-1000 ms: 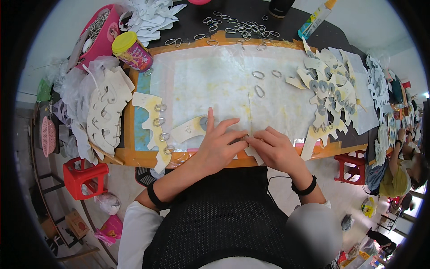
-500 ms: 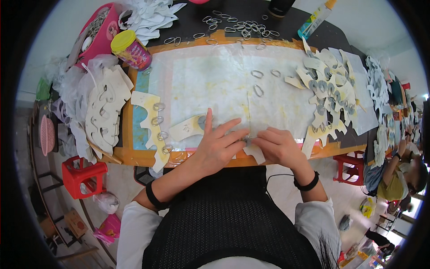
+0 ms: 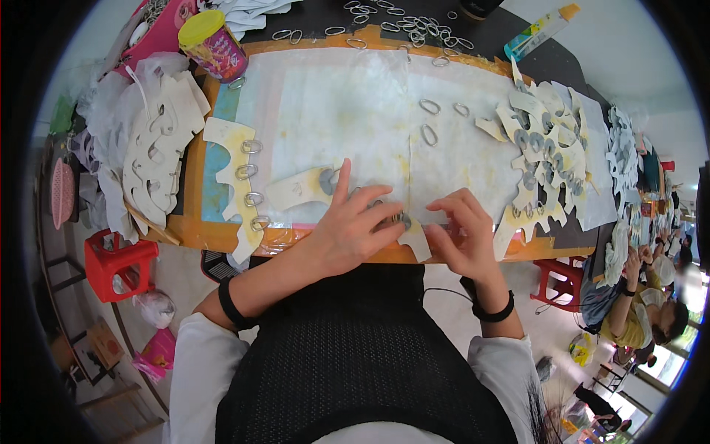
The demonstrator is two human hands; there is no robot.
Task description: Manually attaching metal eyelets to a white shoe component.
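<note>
My left hand (image 3: 353, 231) lies on a cream-coloured cut-out piece (image 3: 416, 238) at the front of the paper-covered work board (image 3: 333, 111), fingers pressing a small metal ring (image 3: 401, 218) onto it. My right hand (image 3: 464, 235) pinches the same piece from the right, fingers curled on its edge. Another cream piece (image 3: 299, 189) with a ring on it lies just left of my left hand.
Several loose oval metal rings (image 3: 429, 135) lie on the board and at its back. A stack of finished pieces (image 3: 536, 148) sits right, white cut-outs (image 3: 151, 159) left. Also a yellow-lidded can (image 3: 211, 43), a glue bottle (image 3: 538, 31), a red stool (image 3: 111, 263). People sit at far right.
My hands stay on the piece at the board's front edge. The right hand's fingers have curled in closer to the left hand.
</note>
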